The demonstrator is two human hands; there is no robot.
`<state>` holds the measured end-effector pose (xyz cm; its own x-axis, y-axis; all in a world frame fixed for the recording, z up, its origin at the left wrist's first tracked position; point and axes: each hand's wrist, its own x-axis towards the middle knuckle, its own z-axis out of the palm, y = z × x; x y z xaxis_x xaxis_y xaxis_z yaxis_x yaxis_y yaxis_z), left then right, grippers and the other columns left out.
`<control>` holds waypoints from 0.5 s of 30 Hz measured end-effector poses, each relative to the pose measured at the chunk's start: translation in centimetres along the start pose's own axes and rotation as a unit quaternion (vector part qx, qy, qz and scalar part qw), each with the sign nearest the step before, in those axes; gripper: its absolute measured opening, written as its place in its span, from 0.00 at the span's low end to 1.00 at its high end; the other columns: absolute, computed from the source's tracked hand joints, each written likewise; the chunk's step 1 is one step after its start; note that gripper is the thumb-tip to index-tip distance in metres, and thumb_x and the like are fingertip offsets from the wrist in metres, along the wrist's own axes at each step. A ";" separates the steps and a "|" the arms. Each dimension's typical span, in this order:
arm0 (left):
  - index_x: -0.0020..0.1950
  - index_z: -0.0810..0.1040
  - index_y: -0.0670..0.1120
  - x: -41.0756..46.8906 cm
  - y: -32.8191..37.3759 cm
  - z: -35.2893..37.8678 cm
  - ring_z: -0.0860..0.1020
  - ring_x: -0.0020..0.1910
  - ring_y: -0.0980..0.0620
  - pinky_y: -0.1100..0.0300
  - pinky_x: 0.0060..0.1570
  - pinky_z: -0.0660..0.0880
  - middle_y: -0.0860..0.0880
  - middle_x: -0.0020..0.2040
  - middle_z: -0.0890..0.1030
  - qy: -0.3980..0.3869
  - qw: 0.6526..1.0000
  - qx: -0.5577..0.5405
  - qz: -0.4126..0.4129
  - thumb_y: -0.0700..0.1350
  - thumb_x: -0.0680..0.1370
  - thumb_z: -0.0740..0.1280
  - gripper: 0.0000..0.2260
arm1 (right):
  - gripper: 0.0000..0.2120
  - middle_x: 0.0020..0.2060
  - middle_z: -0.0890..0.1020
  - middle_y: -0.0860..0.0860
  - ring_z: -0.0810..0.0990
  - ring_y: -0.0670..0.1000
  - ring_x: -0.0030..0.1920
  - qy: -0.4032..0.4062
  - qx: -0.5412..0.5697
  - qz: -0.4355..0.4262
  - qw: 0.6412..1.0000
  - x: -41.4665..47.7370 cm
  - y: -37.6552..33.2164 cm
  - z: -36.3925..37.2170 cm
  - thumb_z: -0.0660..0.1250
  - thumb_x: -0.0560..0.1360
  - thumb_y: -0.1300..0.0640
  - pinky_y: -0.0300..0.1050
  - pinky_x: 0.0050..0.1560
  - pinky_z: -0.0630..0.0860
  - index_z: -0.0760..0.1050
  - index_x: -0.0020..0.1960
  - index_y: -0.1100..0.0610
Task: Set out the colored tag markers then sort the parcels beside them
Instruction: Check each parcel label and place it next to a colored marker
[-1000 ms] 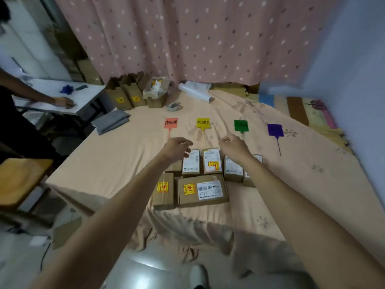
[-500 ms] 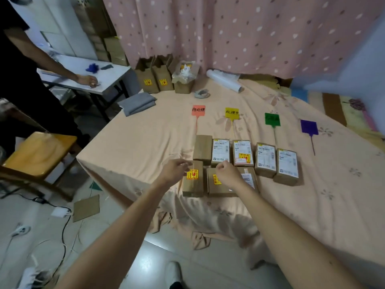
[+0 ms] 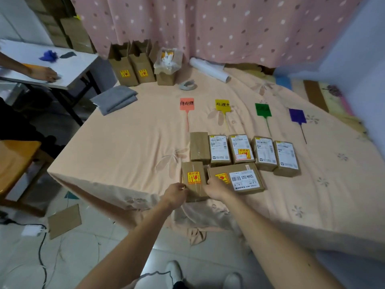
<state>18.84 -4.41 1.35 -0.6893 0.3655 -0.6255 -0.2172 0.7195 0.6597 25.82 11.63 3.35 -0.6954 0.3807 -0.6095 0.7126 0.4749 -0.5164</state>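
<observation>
Four tag markers lie in a row on the peach cloth: red point(image 3: 186, 104), yellow point(image 3: 222, 105), green point(image 3: 263, 109) and purple point(image 3: 297, 115). Below them several brown parcels sit in a row point(image 3: 241, 148). Nearer the table's front edge lie a small parcel with a yellow-red sticker point(image 3: 193, 177) and a wide labelled parcel point(image 3: 241, 177). My left hand point(image 3: 174, 195) grips the small parcel's left side. My right hand point(image 3: 215, 188) grips its right side, between the two front parcels.
At the back stand two open cardboard boxes point(image 3: 133, 68), a bag-lined box point(image 3: 167, 68), a white roll point(image 3: 209, 69) and a tape dispenser point(image 3: 188, 85). Folded grey cloth point(image 3: 114, 100) lies at left. Another person's hand point(image 3: 44, 74) rests on a white side table point(image 3: 73, 65).
My hands came back from the far parcel row to the front edge and closed on either side of the small stickered parcel. The camera view shifted left and down.
</observation>
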 end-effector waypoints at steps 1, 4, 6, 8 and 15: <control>0.73 0.74 0.42 0.1 -0.2 0.3 0.78 0.64 0.43 0.50 0.67 0.75 0.42 0.65 0.80 -0.002 1.000 -0.007 -0.008 0.45 0.82 0.63 0.19 | 0.12 0.36 0.78 0.50 0.77 0.51 0.39 -0.001 0.006 0.003 1.000 0.2 0.0 0.2 0.61 0.79 0.49 0.43 0.34 0.66 0.75 0.41 0.54; 0.73 0.74 0.43 0.3 -0.8 0.9 0.78 0.63 0.42 0.47 0.66 0.76 0.42 0.63 0.82 0.004 0.999 -0.045 -0.031 0.44 0.81 0.64 0.20 | 0.14 0.33 0.74 0.48 0.72 0.49 0.34 0.003 0.010 0.021 1.000 0.4 0.2 0.7 0.60 0.80 0.50 0.44 0.31 0.63 0.70 0.37 0.52; 0.73 0.74 0.44 0.3 -1.4 1.3 0.79 0.63 0.41 0.45 0.66 0.76 0.43 0.62 0.82 0.010 0.996 -0.073 -0.040 0.44 0.81 0.63 0.20 | 0.14 0.33 0.74 0.48 0.72 0.48 0.33 0.009 0.008 0.021 1.000 0.5 0.5 1.2 0.60 0.81 0.50 0.43 0.31 0.63 0.70 0.37 0.52; 0.70 0.78 0.44 0.4 -1.9 1.5 0.79 0.62 0.40 0.45 0.66 0.75 0.44 0.57 0.84 0.024 0.993 -0.105 -0.047 0.43 0.82 0.63 0.17 | 0.12 0.35 0.78 0.49 0.75 0.49 0.35 0.023 0.016 0.010 1.000 0.6 0.7 1.7 0.61 0.80 0.51 0.44 0.33 0.68 0.74 0.40 0.54; 0.66 0.81 0.47 -1.8 -1.7 1.0 0.83 0.53 0.48 0.57 0.51 0.81 0.47 0.54 0.86 0.065 0.965 -0.253 -0.011 0.41 0.82 0.65 0.13 | 0.06 0.50 0.84 0.48 0.82 0.50 0.47 0.117 0.071 -0.032 0.990 -1.1 0.3 1.9 0.67 0.79 0.52 0.44 0.40 0.75 0.77 0.55 0.52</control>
<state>21.14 -5.72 0.98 -0.7545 0.2526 -0.6058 -0.5199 0.3334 0.7865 26.97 9.84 2.76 -0.7300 0.5354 -0.4249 0.6607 0.3937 -0.6391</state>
